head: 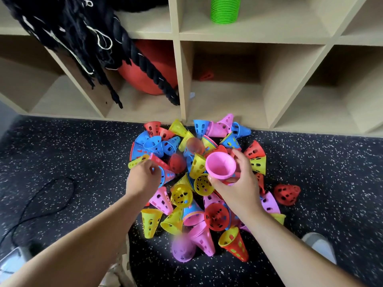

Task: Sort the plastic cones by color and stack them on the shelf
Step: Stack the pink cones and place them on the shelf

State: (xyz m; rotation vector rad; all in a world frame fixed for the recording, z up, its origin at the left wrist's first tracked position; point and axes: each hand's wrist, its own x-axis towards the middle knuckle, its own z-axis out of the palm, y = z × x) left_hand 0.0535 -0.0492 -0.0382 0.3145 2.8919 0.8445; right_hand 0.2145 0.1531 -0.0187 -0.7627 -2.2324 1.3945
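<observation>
A heap of perforated plastic cones (199, 183) in red, blue, yellow and pink lies on the dark speckled floor before the shelf (182, 79). My right hand (238, 183) grips a stack of pink cones (220, 165), its open mouth facing me, above the middle of the heap. My left hand (143, 179) reaches into the heap's left side, fingers curled round a pink cone (169, 176) beside a red cone (158, 161). A stack of green cones (225, 9) stands in an upper shelf compartment.
Black ropes (132, 50) hang over the left compartments, in front of an orange ball (153, 65). A small red cone (206, 75) lies deep in the middle lower compartment. A black cable (39, 206) loops on the floor at left. A grey shoe (320, 245) is at lower right.
</observation>
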